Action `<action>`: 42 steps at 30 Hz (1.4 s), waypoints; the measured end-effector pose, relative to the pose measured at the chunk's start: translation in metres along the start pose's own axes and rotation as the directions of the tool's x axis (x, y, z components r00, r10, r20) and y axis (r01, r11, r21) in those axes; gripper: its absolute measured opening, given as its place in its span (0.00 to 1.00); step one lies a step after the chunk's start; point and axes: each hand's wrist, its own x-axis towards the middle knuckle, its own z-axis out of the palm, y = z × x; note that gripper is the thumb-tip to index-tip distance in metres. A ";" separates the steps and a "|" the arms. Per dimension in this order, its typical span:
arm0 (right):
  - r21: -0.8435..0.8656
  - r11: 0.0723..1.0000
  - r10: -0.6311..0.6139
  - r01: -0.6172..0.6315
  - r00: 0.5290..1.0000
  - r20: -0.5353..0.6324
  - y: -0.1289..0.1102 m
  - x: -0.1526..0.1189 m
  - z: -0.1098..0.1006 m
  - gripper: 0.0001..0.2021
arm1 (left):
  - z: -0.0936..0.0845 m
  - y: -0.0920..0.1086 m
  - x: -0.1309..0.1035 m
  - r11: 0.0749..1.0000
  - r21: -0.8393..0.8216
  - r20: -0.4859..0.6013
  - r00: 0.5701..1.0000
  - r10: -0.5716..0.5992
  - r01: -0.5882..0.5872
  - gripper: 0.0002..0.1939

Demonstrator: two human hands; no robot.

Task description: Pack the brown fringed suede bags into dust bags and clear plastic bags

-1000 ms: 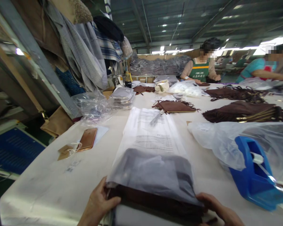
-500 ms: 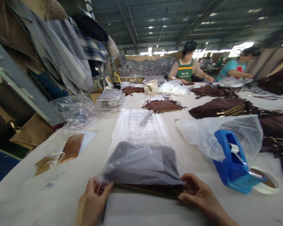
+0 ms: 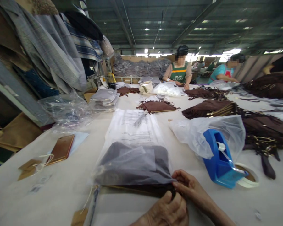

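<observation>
A dark brown pouch sits partly inside a frosted plastic bag in front of me, and its dark lower edge shows below the bag's mouth. My right hand pinches the plastic bag at the mouth's right corner. Just below it, my left hand has its fingers curled closed on the right end of the pouch's edge; the fingertips are partly hidden. From the left corner hang a brown paper tag on a white string and a thin dark strip.
A blue tape dispenser and a tape roll stand at right, before fringed brown bags. Left lie a phone and clear plastic bags. A printed sheet lies ahead. Two people work across the table.
My left hand has left the bag's left corner and crossed to the right corner, next to my right hand. The paper tag now hangs free at left. The view has shifted slightly right.
</observation>
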 end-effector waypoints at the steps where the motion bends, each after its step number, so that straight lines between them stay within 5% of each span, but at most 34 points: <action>1: 0.003 1.000 -0.004 0.004 1.000 -0.012 -0.001 0.001 0.000 0.16 | 0.001 -0.002 0.005 1.000 0.011 0.044 0.999 0.016 -0.016 0.07; 14: -0.077 0.993 -0.107 0.089 0.956 -0.274 0.013 0.000 0.011 0.10 | -0.028 -0.035 0.026 0.981 -0.135 0.198 0.966 0.168 -0.143 0.08; 25: 0.142 0.990 0.014 0.019 0.973 -0.230 0.007 0.000 0.013 0.13 | -0.026 -0.030 0.027 0.986 -0.087 0.183 0.971 0.156 -0.142 0.07; 31: 0.014 0.998 -0.050 0.056 0.956 -0.289 0.014 0.001 0.015 0.09 | -0.021 -0.024 0.025 0.996 -0.003 0.227 0.970 0.091 -0.092 0.08; 37: -0.096 0.991 -0.120 0.097 0.956 -0.267 0.017 -0.003 0.016 0.07 | -0.018 -0.046 0.023 0.999 0.039 0.220 0.975 -0.038 0.030 0.12; 42: -0.047 0.996 -0.087 0.078 0.968 -0.236 0.016 -0.006 0.016 0.12 | -0.035 -0.060 0.007 0.997 -0.014 0.167 0.984 -0.069 0.072 0.13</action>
